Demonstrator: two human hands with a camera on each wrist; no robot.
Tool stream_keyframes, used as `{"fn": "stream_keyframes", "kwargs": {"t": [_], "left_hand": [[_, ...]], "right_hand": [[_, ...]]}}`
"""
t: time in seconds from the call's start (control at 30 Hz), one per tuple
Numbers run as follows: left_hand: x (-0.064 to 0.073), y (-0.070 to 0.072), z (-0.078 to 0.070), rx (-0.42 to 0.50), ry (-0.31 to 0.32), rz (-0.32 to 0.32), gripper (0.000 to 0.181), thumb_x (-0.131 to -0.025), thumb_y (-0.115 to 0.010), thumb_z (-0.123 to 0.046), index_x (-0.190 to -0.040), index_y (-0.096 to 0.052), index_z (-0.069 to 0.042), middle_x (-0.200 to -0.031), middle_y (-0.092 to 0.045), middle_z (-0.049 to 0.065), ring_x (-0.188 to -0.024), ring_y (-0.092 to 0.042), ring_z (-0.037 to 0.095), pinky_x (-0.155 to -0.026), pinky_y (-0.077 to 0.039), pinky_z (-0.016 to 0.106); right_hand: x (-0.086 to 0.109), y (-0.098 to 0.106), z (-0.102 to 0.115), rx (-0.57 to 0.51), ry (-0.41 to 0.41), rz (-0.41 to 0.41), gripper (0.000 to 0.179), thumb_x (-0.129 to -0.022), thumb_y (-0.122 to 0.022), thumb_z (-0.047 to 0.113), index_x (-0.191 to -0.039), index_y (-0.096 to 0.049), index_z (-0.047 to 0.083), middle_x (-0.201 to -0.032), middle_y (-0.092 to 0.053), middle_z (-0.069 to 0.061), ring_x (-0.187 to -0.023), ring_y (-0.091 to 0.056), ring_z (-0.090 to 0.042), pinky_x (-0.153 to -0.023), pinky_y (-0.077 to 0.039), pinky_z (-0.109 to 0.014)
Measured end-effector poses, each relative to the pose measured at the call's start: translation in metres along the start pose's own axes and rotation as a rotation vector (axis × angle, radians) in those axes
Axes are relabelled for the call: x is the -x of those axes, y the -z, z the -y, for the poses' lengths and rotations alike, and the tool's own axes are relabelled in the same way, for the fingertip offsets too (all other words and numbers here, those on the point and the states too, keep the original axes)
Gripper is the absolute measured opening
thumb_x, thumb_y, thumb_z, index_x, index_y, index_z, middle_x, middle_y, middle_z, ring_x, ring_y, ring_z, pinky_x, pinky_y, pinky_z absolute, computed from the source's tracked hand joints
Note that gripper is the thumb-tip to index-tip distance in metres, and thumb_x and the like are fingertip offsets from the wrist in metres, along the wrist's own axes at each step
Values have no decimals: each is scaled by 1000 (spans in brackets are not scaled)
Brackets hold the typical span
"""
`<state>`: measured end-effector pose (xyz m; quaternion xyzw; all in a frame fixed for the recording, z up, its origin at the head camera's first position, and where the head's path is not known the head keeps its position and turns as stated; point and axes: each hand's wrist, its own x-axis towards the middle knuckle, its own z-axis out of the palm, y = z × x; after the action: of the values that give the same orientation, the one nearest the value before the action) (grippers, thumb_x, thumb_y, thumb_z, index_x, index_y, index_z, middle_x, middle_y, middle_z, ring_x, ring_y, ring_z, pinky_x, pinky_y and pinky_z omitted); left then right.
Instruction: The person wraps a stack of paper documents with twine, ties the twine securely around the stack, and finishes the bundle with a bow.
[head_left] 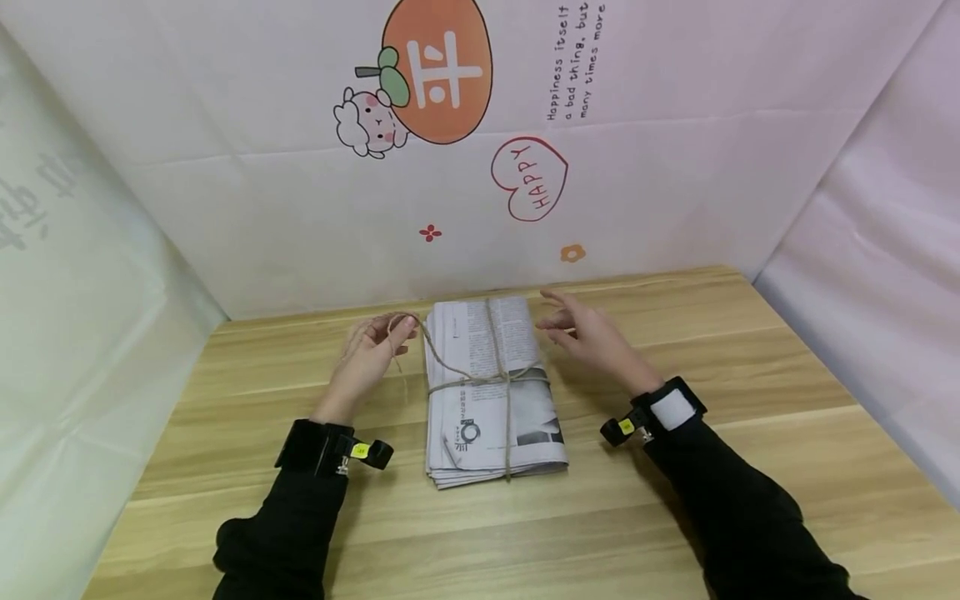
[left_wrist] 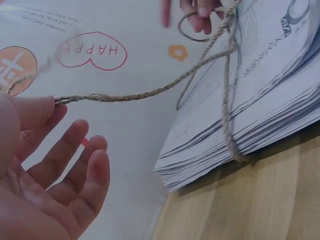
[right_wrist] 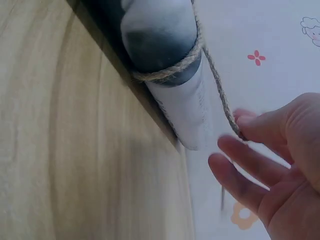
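Left hand [head_left: 367,352] and right hand [head_left: 591,335] each pinch twine [left_wrist: 135,97], the newspapers [head_left: 486,410], bound crosswise with it, lying between them on the table [head_left: 750,375].

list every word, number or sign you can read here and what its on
"HAPPY": red heart on the back cloth
"Happiness itself / a bad thing, but / many times more": back cloth
"平": orange fruit drawing, back cloth
Too small, faint or blurred to read: print on the newspaper stack, yellow labels on the wrist cameras, grey characters on the left cloth
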<state>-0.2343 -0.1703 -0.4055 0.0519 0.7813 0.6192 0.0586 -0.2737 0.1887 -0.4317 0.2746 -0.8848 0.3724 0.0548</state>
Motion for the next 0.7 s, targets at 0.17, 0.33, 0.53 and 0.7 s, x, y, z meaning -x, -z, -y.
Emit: {"fn": "stream_keyframes", "kwargs": {"t": [0.17,0.33,0.53,0.7], "left_hand": [[1,-3,-1,54,-128,31,46,-106,-54,-39,-130,-57,0,-129,-65,17,-119,-61,32,-102,-49,45],[5,-5,-5,173,-219,102,44,-109,-45,-39,-129,-48,-1,-122,-69,18,-109,-66,28,-98,-50,50],[8,-6,-8,211,-196,126,36,-110,-44,-36,-130,-46,-6,-100,-66,15,-94,-66,28,-90,-54,50],[10,-3,-12,221,-219,123,33,-109,-47,-31,-129,-48,-5,-94,-57,10,-90,-60,24,-84,-56,36]], "right_hand": [[1,0,8,-104,-87,20,37,-97,-68,4,-133,-61,0,-111,-74,-12,-96,-72,-26,-73,-59,-33],[2,1,14,-159,-100,77,23,-98,-70,15,-118,-73,4,-101,-75,-4,-89,-71,-23,-76,-59,-41],[2,1,16,-235,-26,86,23,-101,-64,13,-120,-71,1,-92,-72,-9,-82,-67,-35,-68,-58,-42],[3,2,16,-442,-42,111,29,-105,-58,13,-126,-63,-6,-104,-69,-24,-94,-67,-36,-81,-58,-40]]}}
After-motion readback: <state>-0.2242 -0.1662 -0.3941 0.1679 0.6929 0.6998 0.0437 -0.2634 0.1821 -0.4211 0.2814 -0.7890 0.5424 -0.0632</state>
